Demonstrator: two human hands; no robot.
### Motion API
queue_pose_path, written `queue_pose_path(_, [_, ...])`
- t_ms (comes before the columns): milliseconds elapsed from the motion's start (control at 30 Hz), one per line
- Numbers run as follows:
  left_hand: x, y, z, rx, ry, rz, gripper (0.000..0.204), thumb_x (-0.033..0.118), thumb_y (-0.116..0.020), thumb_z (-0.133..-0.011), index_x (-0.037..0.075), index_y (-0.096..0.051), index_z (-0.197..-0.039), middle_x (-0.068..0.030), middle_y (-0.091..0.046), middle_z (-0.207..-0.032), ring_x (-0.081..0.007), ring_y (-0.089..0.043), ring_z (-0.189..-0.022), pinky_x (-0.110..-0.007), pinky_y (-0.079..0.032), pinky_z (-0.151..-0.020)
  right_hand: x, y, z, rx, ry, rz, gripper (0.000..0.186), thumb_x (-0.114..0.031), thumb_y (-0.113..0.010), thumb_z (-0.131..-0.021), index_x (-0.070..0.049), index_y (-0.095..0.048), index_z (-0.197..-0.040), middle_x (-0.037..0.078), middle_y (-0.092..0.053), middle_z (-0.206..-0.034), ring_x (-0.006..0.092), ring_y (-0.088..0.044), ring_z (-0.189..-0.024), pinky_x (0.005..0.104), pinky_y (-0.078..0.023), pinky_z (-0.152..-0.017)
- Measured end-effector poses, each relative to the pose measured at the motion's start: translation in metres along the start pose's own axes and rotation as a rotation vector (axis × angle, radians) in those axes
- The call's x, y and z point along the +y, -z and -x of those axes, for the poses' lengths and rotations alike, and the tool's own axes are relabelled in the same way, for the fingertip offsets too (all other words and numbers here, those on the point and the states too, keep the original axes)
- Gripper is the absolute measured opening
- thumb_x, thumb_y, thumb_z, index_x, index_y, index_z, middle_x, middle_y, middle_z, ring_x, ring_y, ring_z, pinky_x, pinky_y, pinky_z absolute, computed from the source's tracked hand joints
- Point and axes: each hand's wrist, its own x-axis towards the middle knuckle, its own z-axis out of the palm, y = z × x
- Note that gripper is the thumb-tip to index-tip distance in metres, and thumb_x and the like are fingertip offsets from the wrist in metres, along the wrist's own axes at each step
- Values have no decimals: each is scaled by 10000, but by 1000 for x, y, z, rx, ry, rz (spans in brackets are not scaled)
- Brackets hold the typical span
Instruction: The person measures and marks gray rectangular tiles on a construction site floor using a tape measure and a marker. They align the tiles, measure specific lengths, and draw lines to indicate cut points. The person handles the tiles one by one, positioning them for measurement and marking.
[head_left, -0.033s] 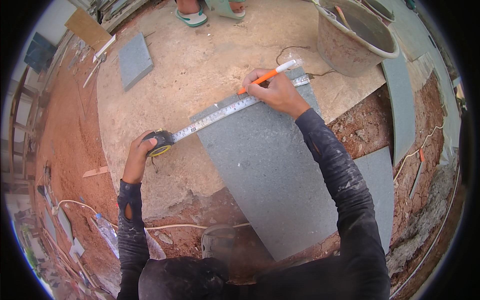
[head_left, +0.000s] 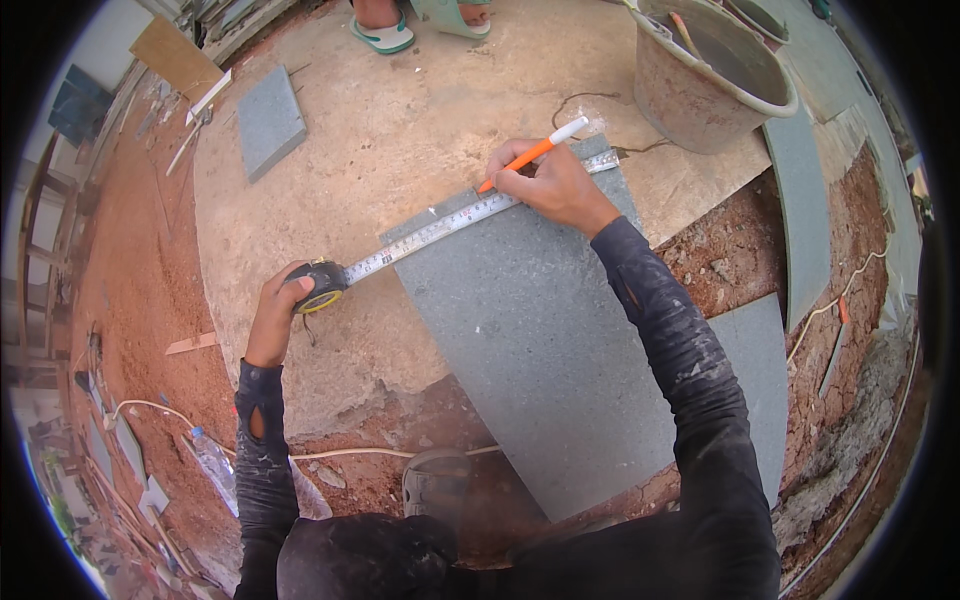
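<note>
A large grey stone tile (head_left: 540, 340) lies in front of me, its far end on the concrete slab. My left hand (head_left: 275, 315) grips a black and yellow tape measure (head_left: 321, 284) just left of the tile. The pulled-out metal blade (head_left: 425, 236) runs across the tile's far end to its right edge. In my right hand (head_left: 555, 187) is an orange pen (head_left: 530, 157) with a white end, its tip down at the blade's far edge. That hand rests over the blade and hides part of it.
A mortar-stained bucket (head_left: 700, 90) stands at the far right. Another person's sandalled feet (head_left: 385, 35) are at the top. A smaller grey tile (head_left: 270, 122) lies far left, more tiles (head_left: 750, 370) to the right. A pale cable (head_left: 350, 452) and a plastic bottle (head_left: 213, 465) lie near my left arm.
The pen has shifted very slightly in my right hand. The tape measure, the tile and my left hand look the same.
</note>
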Motion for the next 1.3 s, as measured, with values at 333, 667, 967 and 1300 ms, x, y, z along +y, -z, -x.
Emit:
queue_pose_path(333, [3,-1,1,-5,-4,-8,490,349,-512,-866,-39,-595,-1154,-110,-672,-1041,-156,-642,-901,-253,-491,-778,-2,0,0,-13,-32,4,137,-156,-623,-819,-25,-662,-812,-2,-633,-764,68,-538,-697,225,-430,-649])
queue_pose_path(667, [18,6,-4,-182,32,-140,538,317,-575,-817,2,-567,-1253,-103,-633,-1114,-186,-614,-974,-271,-481,-823,-4,1,16,269,167,16,85,-81,-642,-828,-23,-677,-880,56,-656,-787,134,-584,-697,269,-458,-628])
queue_pose_path(967, [59,6,-28,-595,94,-528,607,265,-642,-752,98,-524,-1322,-102,-563,-1087,-210,-549,-963,-313,-438,-873,17,-5,34,332,552,691,159,-68,-712,-790,-99,-679,-943,38,-640,-923,211,-563,-874,338,-401,-843])
queue_pose_path(1300, [36,-44,33,-667,60,-177,541,94,-699,-691,9,-547,-1204,-55,-610,-972,-147,-600,-888,-288,-476,-841,-18,29,118,98,460,694,84,-89,-638,-832,-149,-625,-889,-1,-562,-873,176,-509,-935,367,-351,-927])
